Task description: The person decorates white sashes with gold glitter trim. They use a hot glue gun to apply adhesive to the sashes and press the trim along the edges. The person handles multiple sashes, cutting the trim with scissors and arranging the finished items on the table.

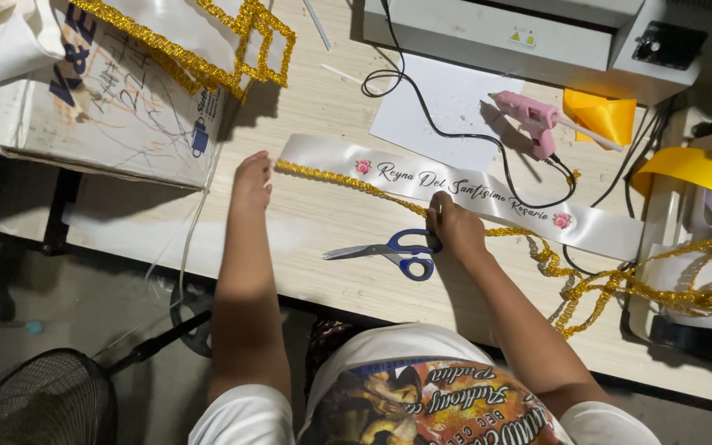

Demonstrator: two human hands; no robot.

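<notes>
Along the lower edge of the long white satin sash (455, 194), the left hand (252, 181) at nine o'clock and right hand (453, 227) at centre press down glittery gold tinsel trim (348, 183), apparently seating it, blue-handled scissors (393, 250) alongside.

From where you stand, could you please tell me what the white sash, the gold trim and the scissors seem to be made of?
The white sash looks like satin ribbon: smooth with a soft sheen. The gold trim seems to be metallic tinsel braid, glittery and bumpy. The scissors appear to have bright steel blades and glossy blue handles, probably plastic.
</notes>
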